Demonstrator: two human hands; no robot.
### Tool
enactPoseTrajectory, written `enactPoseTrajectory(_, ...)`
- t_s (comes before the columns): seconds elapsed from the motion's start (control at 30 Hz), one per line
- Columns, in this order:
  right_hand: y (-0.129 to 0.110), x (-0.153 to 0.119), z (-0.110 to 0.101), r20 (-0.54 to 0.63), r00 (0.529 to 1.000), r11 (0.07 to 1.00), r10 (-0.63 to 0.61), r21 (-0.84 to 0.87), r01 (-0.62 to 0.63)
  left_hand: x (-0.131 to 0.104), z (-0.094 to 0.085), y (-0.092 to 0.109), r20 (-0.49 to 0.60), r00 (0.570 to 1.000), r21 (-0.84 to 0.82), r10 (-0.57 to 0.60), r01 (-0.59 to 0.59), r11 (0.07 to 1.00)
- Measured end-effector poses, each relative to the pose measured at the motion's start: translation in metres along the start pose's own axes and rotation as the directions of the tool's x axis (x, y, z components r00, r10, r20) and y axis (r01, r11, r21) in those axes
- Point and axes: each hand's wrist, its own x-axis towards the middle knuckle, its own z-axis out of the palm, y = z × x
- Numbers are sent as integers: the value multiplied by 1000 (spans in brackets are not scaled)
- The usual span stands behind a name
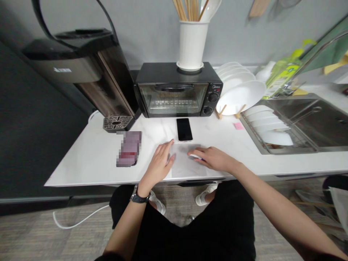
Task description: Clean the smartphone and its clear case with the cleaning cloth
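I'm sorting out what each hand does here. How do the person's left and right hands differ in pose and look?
The left hand lies flat at the left edge of the thin sheet; the right hand rests on the sheet itself, fingers curled over something small and white. The left wrist wears a watch; the right wrist is bare. Both rest palm down on the white counter.

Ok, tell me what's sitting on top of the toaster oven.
A white ribbed holder stands on the toaster oven, with wooden chopsticks and a white spoon sticking out. Their lower ends are hidden inside.
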Motion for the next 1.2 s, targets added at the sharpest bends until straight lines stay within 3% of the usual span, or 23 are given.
enactPoseTrajectory(0.1,2,-2,1,34,999,993,13,-119,-9,0,0,-4,5,1000,-18,-13,13,1000)
enactPoseTrajectory(0.4,5,-3,1,-59,996,918,60,-389,-78,0,-1,-3,4,1000,-44,-31,31,999)
enactPoseTrajectory(0.57,6,5,11,18,1000,925,-7,-379,13,-1,-2,-2,24,999,-32,-38,39,999)
enactPoseTrajectory(0.63,5,3,10,-19,1000,945,-8,-327,1,-2,-2,-1,30,999,-26,-44,45,999)
enactPoseTrajectory(0.7,7,-4,4,-136,991,968,18,-244,-51,-2,-2,-1,28,999,-18,-45,45,999)
enactPoseTrajectory(0.77,13,-12,-4,-315,948,986,52,-136,-100,-2,-1,0,19,999,-9,-43,43,999)
enactPoseTrajectory(0.9,42,-22,-19,-621,768,987,157,116,-108,0,2,2,8,1000,15,-24,24,1000)
enactPoseTrajectory(1.03,70,-19,-24,-722,645,959,250,276,-64,3,2,8,6,1000,59,-10,10,998)
enactPoseTrajectory(1.2,79,-11,-25,-757,603,965,252,245,-97,20,0,18,48,998,226,-46,34,974)
